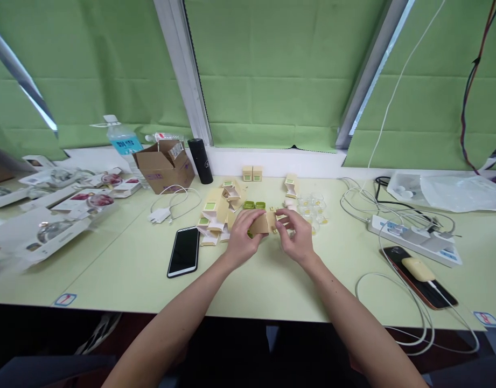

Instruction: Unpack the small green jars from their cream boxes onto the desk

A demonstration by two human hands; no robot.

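My left hand (242, 237) and my right hand (297, 235) meet over the middle of the pale green table (122, 269). Together they grip a small tan cardboard box (263, 223), fingers curled round it from both sides. Just behind the hands lies a heap of unfolded small tan boxes (217, 213) with green labels. Two small green lids (253, 205) lie beyond the held box. Several clear little pots (312, 207) stand to the right of the heap. Two closed small boxes (252, 173) stand by the window sill.
A black phone (184, 251) lies left of my hands, with a white charger and cable (165, 211) behind it. Further left are an open brown carton (163, 168), a black flask (200, 160), a water bottle (122, 141) and white packages (49, 231). At the right: a power strip (413, 237), cables, a phone with a yellow block (418, 275).
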